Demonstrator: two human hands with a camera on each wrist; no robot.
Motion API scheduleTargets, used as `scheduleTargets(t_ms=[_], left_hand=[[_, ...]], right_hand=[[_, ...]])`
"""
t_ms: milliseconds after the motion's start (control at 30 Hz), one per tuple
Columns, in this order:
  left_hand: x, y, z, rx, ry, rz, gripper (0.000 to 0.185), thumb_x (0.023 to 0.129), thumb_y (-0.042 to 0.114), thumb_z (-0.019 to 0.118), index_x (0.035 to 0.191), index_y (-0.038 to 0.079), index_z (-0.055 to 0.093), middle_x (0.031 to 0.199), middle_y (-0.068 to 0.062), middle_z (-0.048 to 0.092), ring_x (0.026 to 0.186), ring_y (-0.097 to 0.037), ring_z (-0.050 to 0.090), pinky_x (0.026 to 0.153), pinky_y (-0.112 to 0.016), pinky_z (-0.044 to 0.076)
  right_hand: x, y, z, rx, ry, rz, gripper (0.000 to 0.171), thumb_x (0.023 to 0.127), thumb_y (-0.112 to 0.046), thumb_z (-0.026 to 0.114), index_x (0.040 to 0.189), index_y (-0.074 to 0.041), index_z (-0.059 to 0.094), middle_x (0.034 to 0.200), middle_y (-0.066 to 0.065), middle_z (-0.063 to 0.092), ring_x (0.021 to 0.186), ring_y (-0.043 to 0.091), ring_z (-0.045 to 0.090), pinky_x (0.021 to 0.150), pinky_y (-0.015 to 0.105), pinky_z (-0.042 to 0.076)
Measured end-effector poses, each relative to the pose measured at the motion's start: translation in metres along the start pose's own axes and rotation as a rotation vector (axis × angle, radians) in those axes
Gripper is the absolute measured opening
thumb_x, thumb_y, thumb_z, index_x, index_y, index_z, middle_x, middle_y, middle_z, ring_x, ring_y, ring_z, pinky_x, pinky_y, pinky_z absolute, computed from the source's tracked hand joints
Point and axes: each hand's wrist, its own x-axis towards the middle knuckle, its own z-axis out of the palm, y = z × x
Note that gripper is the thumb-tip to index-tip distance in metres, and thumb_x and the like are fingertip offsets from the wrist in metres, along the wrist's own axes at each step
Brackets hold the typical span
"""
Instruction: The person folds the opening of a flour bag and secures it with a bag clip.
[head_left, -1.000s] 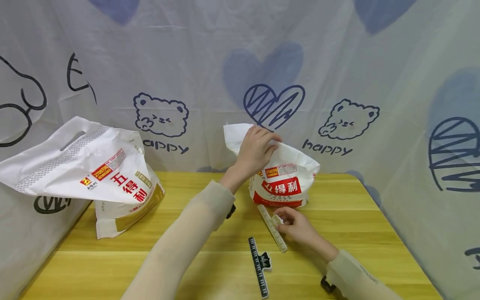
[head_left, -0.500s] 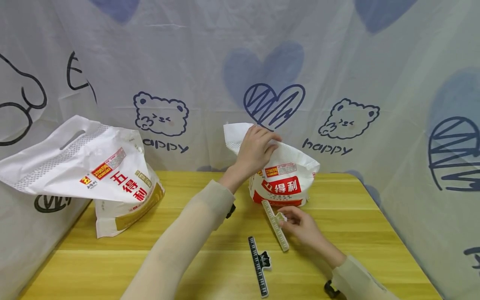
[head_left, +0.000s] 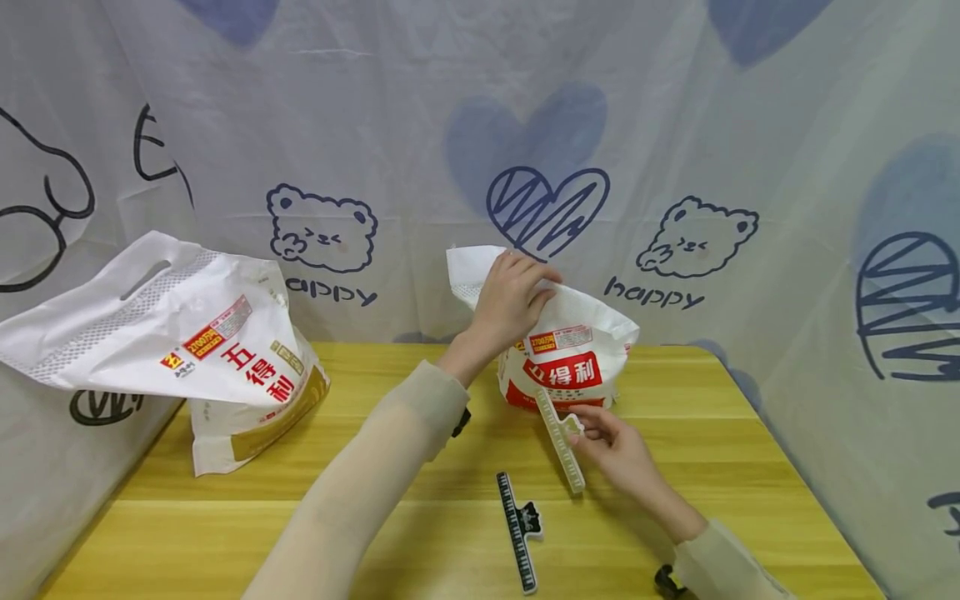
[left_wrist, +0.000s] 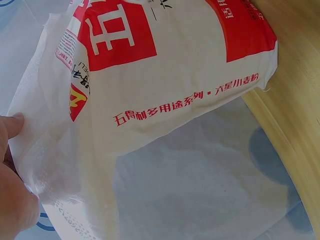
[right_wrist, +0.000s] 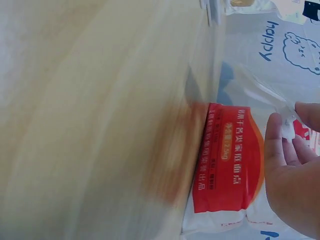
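Under the left hand (head_left: 510, 300), the gathered top of a white-and-red flour bag (head_left: 567, 367) is gripped, upright on the counter (head_left: 675, 450). Just below it, a pale sealing clip (head_left: 561, 440) is pinched by the right hand (head_left: 618, 450), seemingly lifted. A black clip (head_left: 519, 533) lies nearer.

White flour bag (left_wrist: 165, 85) with red print, fingertips (left_wrist: 12, 125) at its edge, wooden table (left_wrist: 295, 100) beneath

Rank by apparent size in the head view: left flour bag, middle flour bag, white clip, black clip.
1. left flour bag
2. middle flour bag
3-4. white clip and black clip: alike, not ranked.
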Motion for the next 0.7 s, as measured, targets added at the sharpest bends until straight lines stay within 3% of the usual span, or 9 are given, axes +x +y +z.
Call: scheduleTargets(t_ms=[267,500,700], left_hand=[[0.001,0.000,-0.001,0.007,-0.004,0.007,0.013,0.098,0.012,0.072,0.110,0.012,0.076,0.110,-0.003,0.075,0.112,-0.024,0.061,0.120,-0.049,0.035],[0.002,0.001,-0.003,0.009,-0.015,-0.007,0.013,0.099,0.013,0.072,0.111,0.013,0.075,0.112,-0.003,0.074,0.114,-0.023,0.060,0.121,-0.042,0.033],[0.000,0.002,-0.001,0.000,-0.022,-0.017,0.013,0.098,0.012,0.072,0.111,0.012,0.076,0.112,-0.003,0.074,0.114,-0.023,0.060,0.121,-0.045,0.033]], right_hand=[[-0.002,-0.006,-0.008,0.024,0.053,-0.032,0.042,0.096,-0.009,0.075,0.135,0.000,0.065,0.114,0.016,0.073,0.099,0.019,0.067,0.084,0.023,0.058],[-0.002,-0.010,-0.014,0.093,0.106,-0.115,0.039,0.094,-0.001,0.074,0.132,0.004,0.064,0.111,0.022,0.071,0.097,0.008,0.065,0.085,0.019,0.058],[-0.003,-0.015,-0.020,0.140,0.172,-0.141,0.040,0.093,0.004,0.073,0.132,0.007,0.064,0.112,0.027,0.069,0.097,0.003,0.065,0.086,0.017,0.057]])
